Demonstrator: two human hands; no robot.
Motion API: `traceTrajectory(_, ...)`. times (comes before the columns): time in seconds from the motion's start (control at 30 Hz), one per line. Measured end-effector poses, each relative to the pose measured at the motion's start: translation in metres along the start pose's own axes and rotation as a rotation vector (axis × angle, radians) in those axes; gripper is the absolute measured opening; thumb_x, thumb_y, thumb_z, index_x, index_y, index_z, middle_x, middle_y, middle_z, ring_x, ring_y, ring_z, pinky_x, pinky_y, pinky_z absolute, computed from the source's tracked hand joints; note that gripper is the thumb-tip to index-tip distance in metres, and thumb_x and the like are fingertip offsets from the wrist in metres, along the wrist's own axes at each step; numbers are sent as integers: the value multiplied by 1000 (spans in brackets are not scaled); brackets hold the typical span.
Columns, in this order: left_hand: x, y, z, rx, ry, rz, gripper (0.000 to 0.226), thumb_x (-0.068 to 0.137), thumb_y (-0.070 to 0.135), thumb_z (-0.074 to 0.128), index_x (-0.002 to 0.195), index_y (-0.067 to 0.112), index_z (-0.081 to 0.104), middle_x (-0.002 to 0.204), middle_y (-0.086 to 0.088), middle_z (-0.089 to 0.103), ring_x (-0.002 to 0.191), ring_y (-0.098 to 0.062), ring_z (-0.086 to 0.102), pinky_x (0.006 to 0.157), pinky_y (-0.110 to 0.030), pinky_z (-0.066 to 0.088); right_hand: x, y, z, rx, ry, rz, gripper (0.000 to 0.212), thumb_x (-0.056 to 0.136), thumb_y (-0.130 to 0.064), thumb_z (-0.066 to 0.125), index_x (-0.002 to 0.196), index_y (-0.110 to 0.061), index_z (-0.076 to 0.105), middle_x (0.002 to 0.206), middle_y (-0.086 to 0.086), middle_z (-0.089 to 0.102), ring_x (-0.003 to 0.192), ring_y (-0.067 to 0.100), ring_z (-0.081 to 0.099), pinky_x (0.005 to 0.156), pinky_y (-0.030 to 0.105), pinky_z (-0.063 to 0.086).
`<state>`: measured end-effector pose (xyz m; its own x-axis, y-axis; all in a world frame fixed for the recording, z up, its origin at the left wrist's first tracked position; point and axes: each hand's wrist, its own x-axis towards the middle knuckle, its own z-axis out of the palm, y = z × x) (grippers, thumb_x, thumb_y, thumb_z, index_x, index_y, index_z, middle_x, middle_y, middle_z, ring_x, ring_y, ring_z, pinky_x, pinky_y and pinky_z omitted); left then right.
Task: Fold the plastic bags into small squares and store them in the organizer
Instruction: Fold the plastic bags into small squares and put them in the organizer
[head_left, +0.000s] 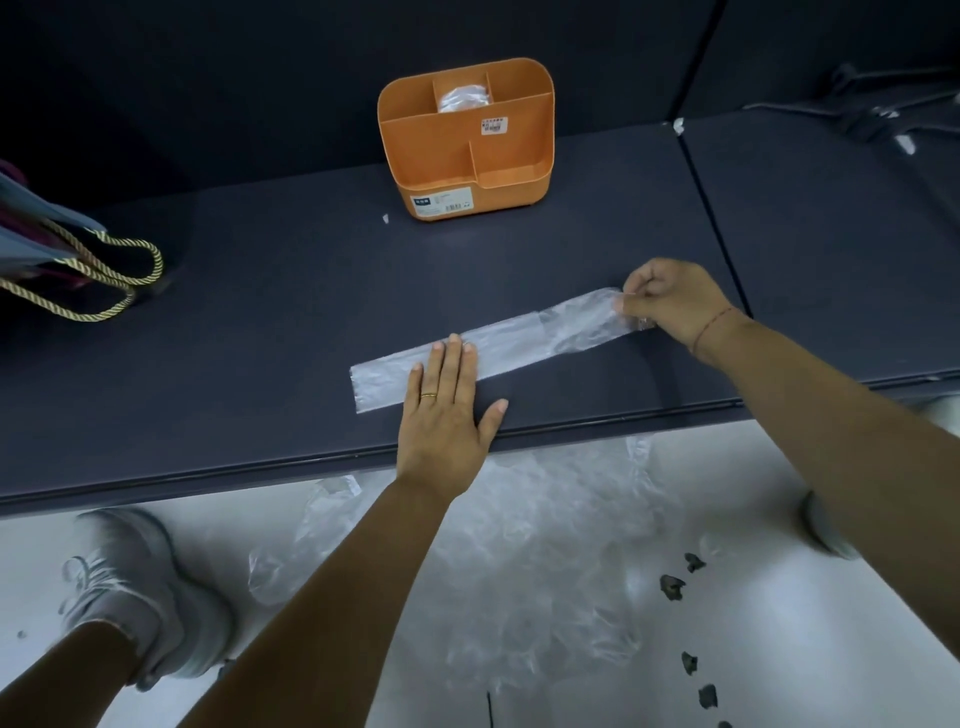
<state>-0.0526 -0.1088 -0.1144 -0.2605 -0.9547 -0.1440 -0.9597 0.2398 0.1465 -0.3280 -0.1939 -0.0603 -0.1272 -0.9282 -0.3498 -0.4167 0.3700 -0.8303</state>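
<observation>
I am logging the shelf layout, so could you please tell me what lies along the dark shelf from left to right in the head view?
Gift bag with gold rope handles → flat left hand pressing the folded clear plastic bag strip → right hand pinching the strip's end → dark clothes hangers. The orange plastic organizer stands farther back, above the strip.

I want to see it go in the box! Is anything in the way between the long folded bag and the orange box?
Nothing visible is. Only bare dark shelf lies between the folded bag strip and the orange organizer. Both the left hand and right hand touch the strip.
</observation>
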Motion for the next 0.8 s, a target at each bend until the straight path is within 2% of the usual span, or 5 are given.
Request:
traceTrajectory(0.2, 1, -18, -8, 2, -27, 153, 83, 91, 67, -6, 155, 15, -2, 165, -1, -2, 150, -14, -11, 121, -34, -12, -31, 11, -9, 99, -131, 257, 30, 81, 2, 72, 110, -5, 62, 85, 10, 67, 71, 18, 63, 59, 19, 56)
traceTrajectory(0.43, -11, 89, -8, -309, 91, 296, 85, 93, 57, 43, 156, 10, 11, 164, -5, 9, 152, -18, 2, 121, -31, -10, -81, -5, -18, 56, -334, 308, 18, 85, -8, 70, 102, -14, 68, 79, 0, 67, 68, 7, 61, 62, 18, 50)
traceTrajectory(0.63, -26, 133, -27, -794, 481, -80, 35, 100, 15, 52, 134, 11, 59, 134, -5, 62, 128, -20, 55, 110, -38, 42, -97, -30, -14, 191, -385, 190, 11, 96, -19, 58, 96, -12, 67, 67, -1, 65, 58, 8, 56, 59, 19, 47)
traceTrajectory(0.73, -36, 122, -60, -1183, 356, -197, 30, 105, 23, 46, 128, 23, 65, 125, 8, 66, 117, 1, 59, 101, -11, 40, -93, -27, -5, 271, -291, 83, 20, 100, -10, 48, 107, -17, 65, 94, -1, 64, 68, 9, 51, 63, 20, 45)
traceTrajectory(0.8, -36, 107, -77, -1465, 232, -264, 26, 104, 23, 48, 122, 27, 66, 118, 8, 69, 111, 1, 62, 97, -10, 42, -85, -23, 7, 270, -401, 13, 41, 95, 5, 45, 123, -21, 60, 124, -6, 59, 73, 7, 54, 68, 21, 47)
